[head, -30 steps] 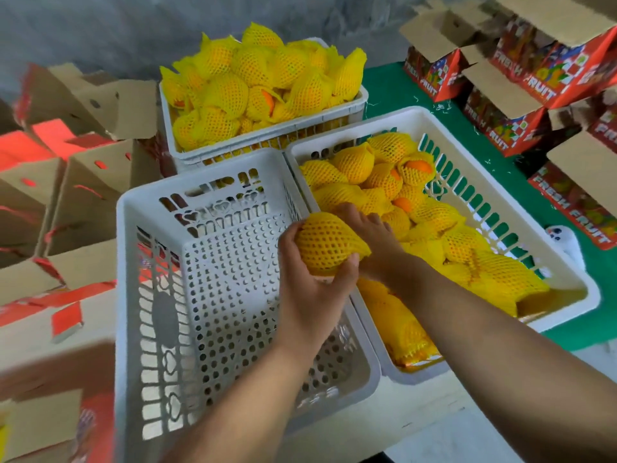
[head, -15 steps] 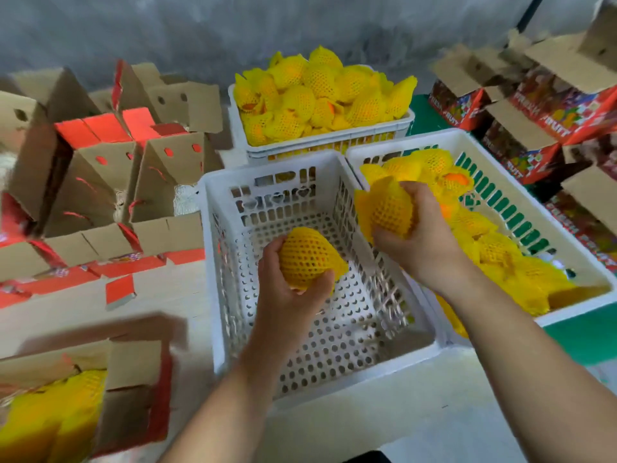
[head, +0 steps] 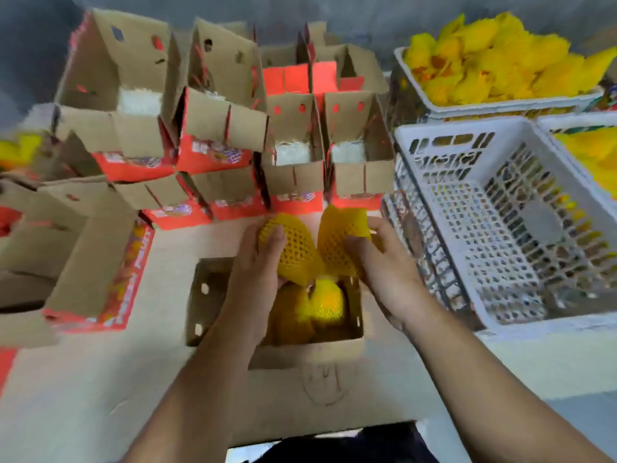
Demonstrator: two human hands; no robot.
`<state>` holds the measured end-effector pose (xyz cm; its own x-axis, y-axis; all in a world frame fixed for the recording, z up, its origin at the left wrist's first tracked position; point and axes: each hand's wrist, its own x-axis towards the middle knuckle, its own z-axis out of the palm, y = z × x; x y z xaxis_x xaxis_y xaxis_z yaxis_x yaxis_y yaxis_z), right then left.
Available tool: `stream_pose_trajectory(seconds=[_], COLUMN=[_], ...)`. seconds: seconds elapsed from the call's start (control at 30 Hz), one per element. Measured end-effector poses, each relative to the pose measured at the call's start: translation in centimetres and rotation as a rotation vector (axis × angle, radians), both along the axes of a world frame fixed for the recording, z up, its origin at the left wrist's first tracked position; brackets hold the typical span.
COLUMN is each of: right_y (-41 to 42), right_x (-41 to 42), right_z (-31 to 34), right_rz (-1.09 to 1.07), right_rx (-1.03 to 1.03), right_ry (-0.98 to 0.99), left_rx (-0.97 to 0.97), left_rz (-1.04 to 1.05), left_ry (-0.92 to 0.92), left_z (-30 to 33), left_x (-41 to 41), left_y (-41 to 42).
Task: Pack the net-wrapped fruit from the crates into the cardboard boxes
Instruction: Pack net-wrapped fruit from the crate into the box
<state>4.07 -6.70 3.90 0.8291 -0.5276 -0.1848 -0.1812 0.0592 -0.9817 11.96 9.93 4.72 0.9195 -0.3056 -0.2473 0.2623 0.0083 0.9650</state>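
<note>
My left hand (head: 257, 262) grips one yellow net-wrapped fruit (head: 293, 252), and my right hand (head: 384, 262) grips a second net-wrapped fruit (head: 340, 238). Both fruits hang side by side, touching, just above the far edge of an open cardboard box (head: 300, 354) in front of me. Inside that box lie other net-wrapped fruits (head: 320, 302). A white crate (head: 467, 138) to the right holds nothing. Behind it a second crate (head: 500, 106) is heaped with wrapped fruit (head: 494, 65). A third crate with fruit (head: 597, 148) shows at the right edge.
Several open red-and-brown cardboard boxes (head: 293, 162) stand in rows behind the packing box, some with white padding inside. A larger open box (head: 93, 269) lies at the left. More wrapped fruit (head: 20, 148) shows at the far left edge.
Both hands carried their fruit left from over the empty crate to above the open box. The view swung left and down, so the crates now sit at the right.
</note>
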Motion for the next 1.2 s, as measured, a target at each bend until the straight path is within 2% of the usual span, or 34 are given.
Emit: stream_pose_trajectory(seconds=[0.07, 0.17, 0.27, 0.3, 0.37, 0.5, 0.6, 0.77, 0.9, 0.97, 1.0, 1.1, 1.2], right_y=[2.9, 5.3, 6.9, 7.2, 7.4, 7.6, 8.3, 6.9, 6.9, 7.5, 7.6, 7.5, 7.7], right_x=[0.4, 1.4, 2.5, 2.8, 3.5, 4.7, 4.9, 5.1, 4.5, 4.6, 4.6, 4.7, 4.6], right_z=[-1.3, -3.0, -4.7, -5.5, -6.7, -7.9, -8.7, -6.5, -6.7, -7.6, -7.8, -6.8, -5.8], right_rz=[0.024, 0.246, 0.614, 0.688, 0.708, 0.679, 0.665, 0.799, 0.703, 0.575, 0.584, 0.686, 0.614], right_rx=[-0.111, -0.362, -0.637, -0.708, -0.757, -0.802, -0.974, -0.824, -0.714, -0.625, -0.618, -0.756, -0.957], right_ry=[0.112, 0.366, 0.837, 0.98, 1.108, 1.207, 1.271, 1.236, 1.205, 1.266, 1.308, 1.337, 1.212], left_rx=[0.08, 0.138, 0.258, 0.303, 0.337, 0.482, 0.528, 0.729, 0.856, 0.937, 0.988, 1.074, 1.096], left_rz=[0.094, 0.092, 0.022, -0.001, -0.024, -0.094, -0.16, -0.321, -0.427, -0.491, -0.519, -0.54, -0.49], left_ry=[0.0, 0.06, 0.052, 0.039, 0.056, 0.05, 0.078, 0.028, 0.034, 0.025, -0.002, -0.089, -0.158], left_z=[-0.8, -2.3, -3.8, -4.2, -5.2, -7.1, -7.4, -8.1, -8.6, -8.8, -8.8, -8.7, -8.7], left_x=[1.2, 2.1, 2.5, 2.5, 2.4, 3.1, 3.6, 4.3, 4.7, 5.0, 5.1, 5.4, 5.3], left_y=[4.1, 7.7, 8.8, 8.9, 9.1, 9.3, 8.9, 8.2, 7.9, 7.6, 7.5, 7.4, 7.0])
